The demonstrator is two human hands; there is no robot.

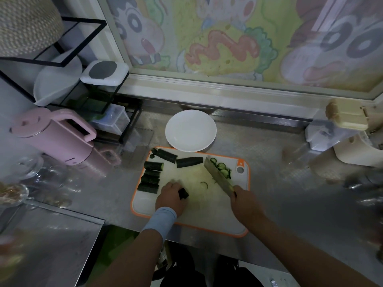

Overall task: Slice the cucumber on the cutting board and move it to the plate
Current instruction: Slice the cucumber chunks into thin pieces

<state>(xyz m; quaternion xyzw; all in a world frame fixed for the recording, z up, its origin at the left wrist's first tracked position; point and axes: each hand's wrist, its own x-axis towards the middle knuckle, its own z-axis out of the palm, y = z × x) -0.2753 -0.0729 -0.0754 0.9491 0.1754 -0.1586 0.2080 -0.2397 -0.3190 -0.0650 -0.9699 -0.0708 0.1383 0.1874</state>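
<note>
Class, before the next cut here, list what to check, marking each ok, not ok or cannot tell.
1. Left hand grips the cucumber piece on the cutting board: ok.
2. Right hand holds the knife: ok.
3. Blade over that piece: not ok, it lies beside the slices.
4. Fingers tucked clear of the cut: cannot tell.
5. Plate ready behind the board: ok.

plate [190, 130] behind cutting board [217, 210]

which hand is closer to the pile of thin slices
Right. The right hand, holding the knife, is close to the slices, on their near side; the left hand grips a cucumber piece farther left.
</note>
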